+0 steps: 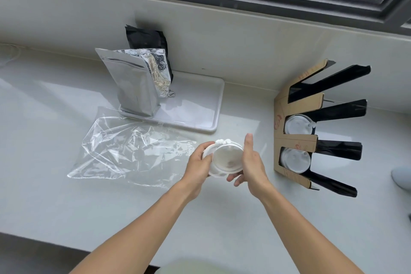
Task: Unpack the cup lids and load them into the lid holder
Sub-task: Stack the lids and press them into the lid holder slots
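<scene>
A short stack of white plastic cup lids [226,158] is held above the white counter between both hands, its open underside facing me. My left hand [198,167] grips the stack's left edge. My right hand [251,162] cups the right edge, thumb up. To the right lies the lid holder [295,138], brown cardboard with black dividers. Its two lower slots hold lids [298,125] [294,160]; the top slot is empty. An empty clear plastic wrapper [133,151] lies flat on the counter to the left.
A white tray [200,104] at the back carries a silver foil pouch [133,87] and a black bag [146,40]. A window runs along the top. A pale grey object [401,177] sits at the right edge. The counter's front edge runs along the lower left.
</scene>
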